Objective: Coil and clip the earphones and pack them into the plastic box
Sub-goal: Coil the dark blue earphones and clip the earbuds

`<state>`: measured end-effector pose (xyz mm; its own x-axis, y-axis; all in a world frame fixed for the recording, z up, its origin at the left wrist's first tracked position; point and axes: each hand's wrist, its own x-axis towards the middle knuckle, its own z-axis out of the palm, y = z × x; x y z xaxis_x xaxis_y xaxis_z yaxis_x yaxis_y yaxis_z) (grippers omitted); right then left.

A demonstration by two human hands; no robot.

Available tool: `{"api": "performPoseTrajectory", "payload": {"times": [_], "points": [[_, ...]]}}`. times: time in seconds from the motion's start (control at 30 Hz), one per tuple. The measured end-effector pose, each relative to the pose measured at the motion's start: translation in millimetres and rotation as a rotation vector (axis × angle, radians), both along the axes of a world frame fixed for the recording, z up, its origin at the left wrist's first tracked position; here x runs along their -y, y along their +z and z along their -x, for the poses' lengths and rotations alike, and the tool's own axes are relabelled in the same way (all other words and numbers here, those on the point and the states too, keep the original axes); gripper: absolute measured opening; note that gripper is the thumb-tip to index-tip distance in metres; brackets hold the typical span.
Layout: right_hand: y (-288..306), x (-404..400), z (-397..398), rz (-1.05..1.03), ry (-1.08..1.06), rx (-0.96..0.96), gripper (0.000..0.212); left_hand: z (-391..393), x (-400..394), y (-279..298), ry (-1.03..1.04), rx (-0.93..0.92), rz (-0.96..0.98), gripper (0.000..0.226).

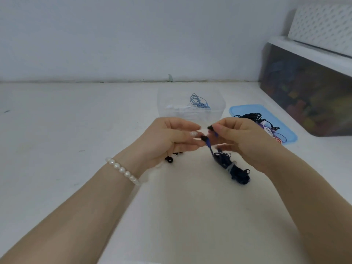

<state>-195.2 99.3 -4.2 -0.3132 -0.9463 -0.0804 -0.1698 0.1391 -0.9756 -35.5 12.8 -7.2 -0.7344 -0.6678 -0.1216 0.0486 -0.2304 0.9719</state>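
My left hand (171, 139) pinches one black earbud of a dark blue earphone set, and my right hand (240, 137) pinches the other earbud. Below my right hand the set's bundled cable (233, 168) hangs or rests in a tangle, with a pale clip or tie around its middle. Small black clips (169, 159) lie under my left hand. The clear plastic box (190, 108) stands behind my hands and holds a coiled light blue earphone (199, 101) and something white.
A blue lid (245, 109) lies right of the box with several tangled earphones (266, 126) on it. A dark storage bin (308, 96) with colourful contents and a white perforated basket (322, 25) stand at the right. The wall runs along the table's back edge.
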Motion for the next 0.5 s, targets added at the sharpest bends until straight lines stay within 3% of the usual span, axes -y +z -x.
{"api": "performPoseTrajectory", "payload": {"times": [0.1,0.23,0.33,0.5], "points": [[5,-1,2,0.035,-0.058,0.218,0.020,-8,10,5,0.068,-0.012,0.045,0.015],[9,-4,6,0.079,-0.058,0.304,0.023,-17,22,9,0.162,-0.008,0.080,0.011],[9,-4,7,0.066,-0.083,0.227,0.023,-21,32,7,0.244,0.090,0.193,0.009],[0,0,4,0.055,-0.086,-0.124,0.016,-12,29,-10,0.252,0.437,0.636,0.005]]}}
